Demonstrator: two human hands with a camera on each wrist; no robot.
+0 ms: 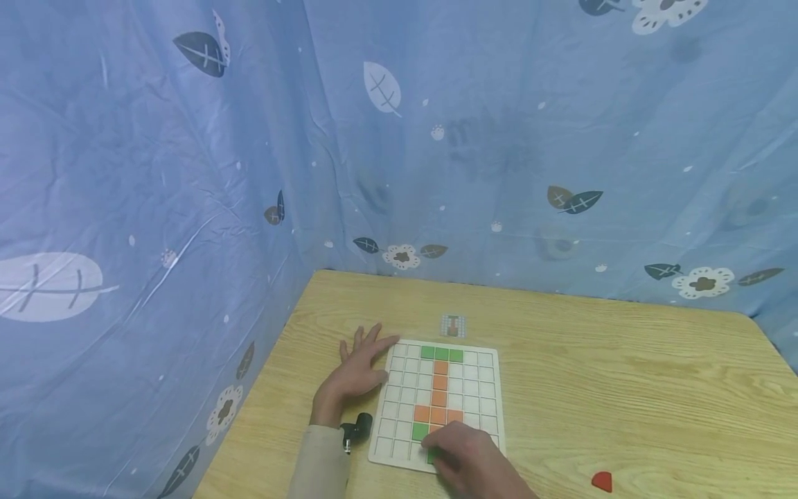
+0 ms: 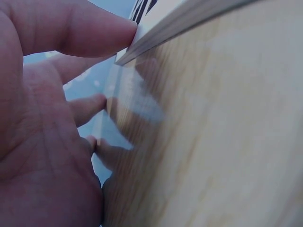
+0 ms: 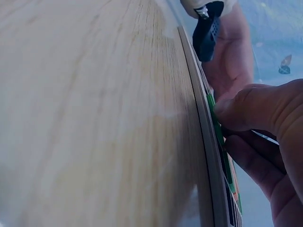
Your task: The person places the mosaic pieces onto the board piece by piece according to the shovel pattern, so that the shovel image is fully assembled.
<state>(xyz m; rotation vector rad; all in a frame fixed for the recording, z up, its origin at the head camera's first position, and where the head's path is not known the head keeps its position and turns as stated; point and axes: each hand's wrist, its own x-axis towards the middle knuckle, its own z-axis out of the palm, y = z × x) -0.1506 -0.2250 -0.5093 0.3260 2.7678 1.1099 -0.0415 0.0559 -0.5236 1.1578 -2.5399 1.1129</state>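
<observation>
A white gridded board lies on the table, carrying green and orange square tiles. Green tiles form a row of three at its top. Below runs a column of orange tiles, widening lower down. My left hand, fingers spread, steadies the board's left side; the thumb touches its edge in the left wrist view. Over the lower part of the board, my right hand pinches a green tile against the grid with thumb and finger. This hand hides some lower cells.
A small pattern card lies just beyond the board. To the right, near the front, is a red rounded piece. A black wrist camera sits at the left wrist. Blue patterned curtain borders the wooden table.
</observation>
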